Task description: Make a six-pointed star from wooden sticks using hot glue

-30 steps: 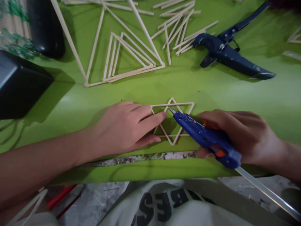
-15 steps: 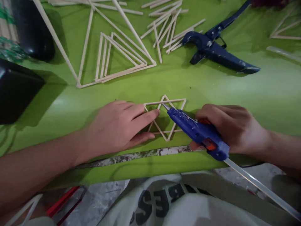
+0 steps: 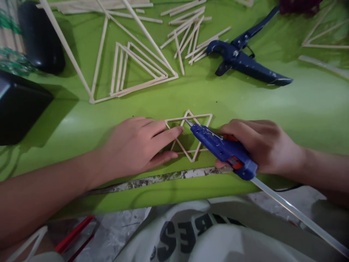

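A six-pointed star made of thin wooden sticks [image 3: 200, 116] lies flat on the green table. Over its left side rests my left hand [image 3: 144, 143], holding it down, index finger and thumb stretched across the sticks and hiding part of them. My right hand [image 3: 253, 143] is closed around a blue hot glue gun [image 3: 220, 147] with an orange trigger. The gun's metal nozzle is at the crossing of two sticks near the star's top; whether it touches them I cannot tell. A long clear glue stick [image 3: 294, 213] sticks out of the gun's rear.
Larger stick triangles [image 3: 99, 54] and smaller nested triangles [image 3: 120, 69] lie behind the star. Several loose sticks [image 3: 191, 31] are beside a dark blue cutter [image 3: 245, 63]. Black objects [image 3: 21, 105] stand at left. A stained strip [image 3: 163, 177] runs near the table's front edge.
The view has shifted slightly. The gun's nozzle stays by the same upper crossing, and my left hand keeps its place on the star.
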A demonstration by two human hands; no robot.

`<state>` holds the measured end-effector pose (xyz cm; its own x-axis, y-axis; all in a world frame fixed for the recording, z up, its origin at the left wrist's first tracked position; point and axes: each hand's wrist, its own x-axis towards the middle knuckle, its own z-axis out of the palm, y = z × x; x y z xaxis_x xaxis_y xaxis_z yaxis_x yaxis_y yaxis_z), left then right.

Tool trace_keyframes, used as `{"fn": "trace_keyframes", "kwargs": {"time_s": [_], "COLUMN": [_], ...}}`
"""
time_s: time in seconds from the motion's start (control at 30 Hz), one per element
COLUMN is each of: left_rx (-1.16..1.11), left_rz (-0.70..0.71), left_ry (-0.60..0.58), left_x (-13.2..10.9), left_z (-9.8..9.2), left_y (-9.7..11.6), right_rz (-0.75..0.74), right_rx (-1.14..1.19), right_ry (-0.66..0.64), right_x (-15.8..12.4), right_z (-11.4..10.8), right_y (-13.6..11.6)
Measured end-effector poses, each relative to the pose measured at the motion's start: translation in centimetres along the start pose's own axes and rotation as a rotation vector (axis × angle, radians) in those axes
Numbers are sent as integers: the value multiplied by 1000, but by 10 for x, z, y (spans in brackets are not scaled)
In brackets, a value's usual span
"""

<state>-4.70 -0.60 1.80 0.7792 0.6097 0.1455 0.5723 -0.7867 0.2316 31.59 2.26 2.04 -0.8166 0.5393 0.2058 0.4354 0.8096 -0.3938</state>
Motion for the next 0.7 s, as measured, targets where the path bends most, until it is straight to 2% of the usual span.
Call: {"fn": "trace_keyframes", "kwargs": {"time_s": [0.23,0.7], "left_rx": [1,-6], "left_rz": [17,4], "left_ry": [25,4], "left_x": [1,1], "left_z": [-1,-4], "left_y": [0,2], "right_rz": [3,-23], "right_rx": [-22,-64], "right_ry": [-45,-51], "right_x": [-5,2], "right_z": [-1,-7], "right_y": [1,-1]}}
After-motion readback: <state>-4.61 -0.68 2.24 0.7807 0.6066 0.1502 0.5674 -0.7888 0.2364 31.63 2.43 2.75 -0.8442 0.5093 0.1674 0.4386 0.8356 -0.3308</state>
